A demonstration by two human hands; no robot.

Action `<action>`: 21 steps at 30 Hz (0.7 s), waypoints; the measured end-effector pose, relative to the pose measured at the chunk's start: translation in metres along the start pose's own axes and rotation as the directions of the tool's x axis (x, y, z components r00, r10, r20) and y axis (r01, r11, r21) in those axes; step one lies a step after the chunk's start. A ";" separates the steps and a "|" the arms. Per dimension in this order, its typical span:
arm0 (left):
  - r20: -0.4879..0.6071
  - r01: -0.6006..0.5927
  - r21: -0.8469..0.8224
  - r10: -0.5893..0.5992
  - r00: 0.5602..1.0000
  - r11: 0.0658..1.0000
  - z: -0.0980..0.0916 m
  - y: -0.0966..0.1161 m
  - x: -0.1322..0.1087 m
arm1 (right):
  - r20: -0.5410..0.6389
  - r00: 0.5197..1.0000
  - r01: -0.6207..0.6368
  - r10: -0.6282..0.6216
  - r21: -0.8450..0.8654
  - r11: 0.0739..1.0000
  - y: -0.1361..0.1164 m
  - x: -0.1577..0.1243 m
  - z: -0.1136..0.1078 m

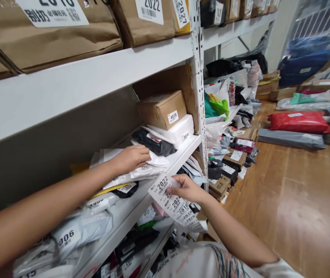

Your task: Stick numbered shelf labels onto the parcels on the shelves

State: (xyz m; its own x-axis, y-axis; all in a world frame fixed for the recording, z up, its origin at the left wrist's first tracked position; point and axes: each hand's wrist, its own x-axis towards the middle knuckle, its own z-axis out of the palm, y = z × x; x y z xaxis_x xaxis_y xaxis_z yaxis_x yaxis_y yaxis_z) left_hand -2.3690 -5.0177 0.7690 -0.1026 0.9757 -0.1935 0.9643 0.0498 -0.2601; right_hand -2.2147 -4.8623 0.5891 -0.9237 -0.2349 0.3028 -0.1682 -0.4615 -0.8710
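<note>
My left hand (132,157) reaches onto the middle shelf, its fingers curled over a white parcel (157,159) in a stack of flat mailing bags; the fingertips are partly hidden. Just under it lies a plastic-wrapped parcel (147,170) with a printed number label. A black parcel (153,142) sits right behind the hand. In front of the shelf edge, my right hand (188,189) pinches a sheet of printed number labels (176,204) between thumb and fingers. The sheet hangs down, showing numbers such as 2022 and 2024.
A cardboard box (163,110) marked 4039 rests on a white foam box (179,131) beside the perforated shelf post (199,96). Brown boxes (144,23) fill the upper shelf. A red parcel (300,121) and other packages lie on the wooden floor (292,197) at right.
</note>
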 end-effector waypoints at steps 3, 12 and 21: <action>0.014 -0.025 -0.220 0.028 0.999 0.975 -0.005 -0.007 -0.003 | -0.027 0.994 0.101 -0.102 -0.061 0.993 -0.009 0.008 0.005; 0.224 0.352 -0.555 -0.272 0.936 0.753 -0.025 -0.005 0.015 | -0.363 0.928 0.188 -0.088 0.252 0.949 -0.003 0.063 0.027; 0.154 0.326 -0.263 -0.294 0.943 0.908 -0.015 0.009 0.023 | -0.471 0.879 0.066 0.070 0.266 0.962 0.007 0.071 0.027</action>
State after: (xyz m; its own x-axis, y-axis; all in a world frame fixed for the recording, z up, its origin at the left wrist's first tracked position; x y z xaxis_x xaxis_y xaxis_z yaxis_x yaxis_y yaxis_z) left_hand -2.3590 -4.9916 0.7764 -0.4183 0.8729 -0.2512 0.9063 0.4197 -0.0506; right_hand -2.2724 -4.9050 0.6153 -0.9862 0.1638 0.0231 -0.1308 -0.6870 -0.7148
